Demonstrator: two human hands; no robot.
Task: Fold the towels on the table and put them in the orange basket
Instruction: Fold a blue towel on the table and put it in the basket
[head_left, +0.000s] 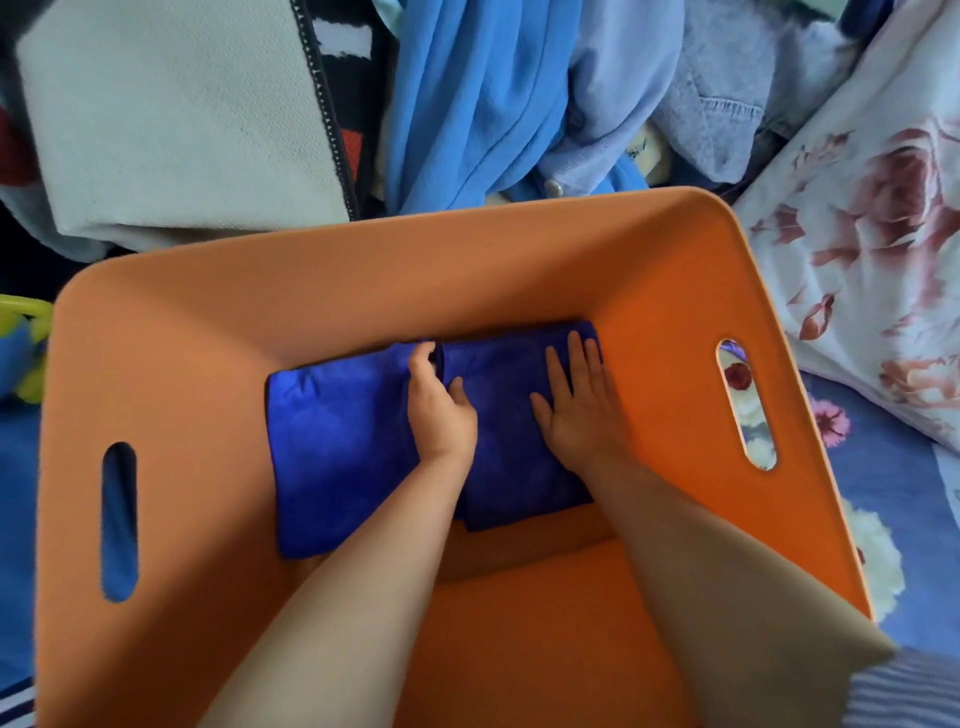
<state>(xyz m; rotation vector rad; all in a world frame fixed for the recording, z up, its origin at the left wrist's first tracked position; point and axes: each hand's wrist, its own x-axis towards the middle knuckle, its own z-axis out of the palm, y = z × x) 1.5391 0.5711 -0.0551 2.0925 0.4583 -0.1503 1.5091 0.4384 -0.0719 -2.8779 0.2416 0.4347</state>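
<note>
Here, towels: two folded blue towels lie side by side on the floor of the orange basket (332, 270), against its far wall; the left towel (337, 441) reaches toward the left wall, the right towel (511, 415) sits in the far right corner.
Left hand: the left hand (439, 402) rests over the seam between the two towels, fingers curled, apparently pinching the far edge of the right towel.
Right hand: the right hand (576, 400) lies flat on the right towel, fingers straight and spread, pressing it down.
Step in hand: seemingly settling the right towel beside its neighbour.
Doing it well: keep the flat palm pressing so the folds stay shut; draw the pinched edge square to the far wall, then lift both hands straight up.
Basket: handle slots in the left and right walls.
Surroundings: heaped clothes (483, 93) beyond the far rim; floral bedding (872, 249) past the right wall.
</note>
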